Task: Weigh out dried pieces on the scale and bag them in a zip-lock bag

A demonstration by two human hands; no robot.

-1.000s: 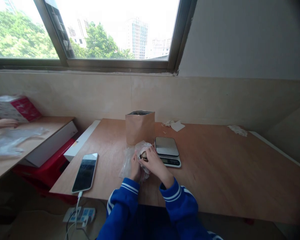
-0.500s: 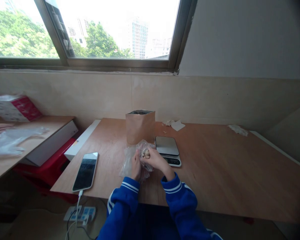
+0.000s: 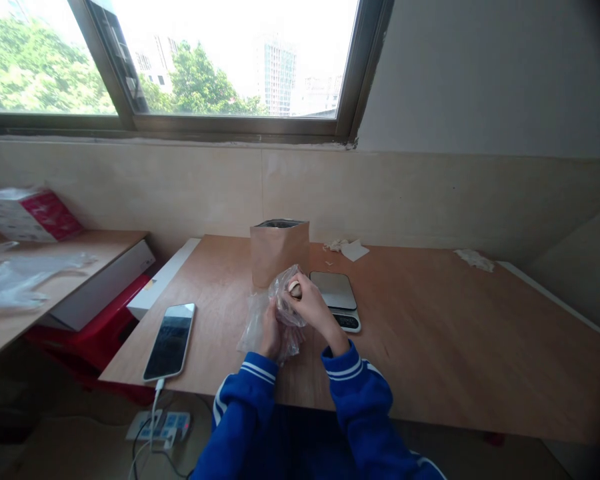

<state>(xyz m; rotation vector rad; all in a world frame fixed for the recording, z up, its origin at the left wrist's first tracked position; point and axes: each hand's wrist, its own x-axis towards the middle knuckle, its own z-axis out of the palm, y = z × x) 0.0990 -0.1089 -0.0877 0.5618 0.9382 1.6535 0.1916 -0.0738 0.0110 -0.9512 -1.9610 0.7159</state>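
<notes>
While right fingers (image 3: 305, 285) pinch a pale lump (image 3: 295, 289) and left fingers (image 3: 271, 315) clutch plastic (image 3: 291, 317), scale lettering (image 3: 347, 322) is illegible.

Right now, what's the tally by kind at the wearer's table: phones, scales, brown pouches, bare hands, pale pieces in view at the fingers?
Phone: 1
Scale: 1
Brown pouch: 1
Bare hands, left hand and right hand: 2
Pale piece: 1
Total: 6
Clear plastic left out.
</notes>
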